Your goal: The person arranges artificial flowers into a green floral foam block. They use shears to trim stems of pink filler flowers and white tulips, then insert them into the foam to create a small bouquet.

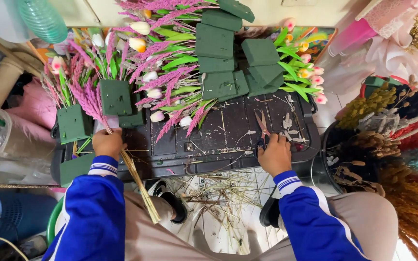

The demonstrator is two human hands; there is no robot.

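Head view shows the left hand (107, 143) with its grip closed around a bundle of pink dried stems (93, 104), whose straw-coloured ends trail down toward the lap. The right hand (275, 154) rests on the black bench (218, 140), fingers curled onto the handles of the scissors (263, 126), blades pointing away. Green foam blocks (218, 48) and artificial tulips (306, 67) lie across the bench's far side.

- Your left hand (107, 143) is fisted, knuckles up, blue sleeve bent inward at near left.
- Your right hand (275, 154) lies palm down at right, fingers curled forward.
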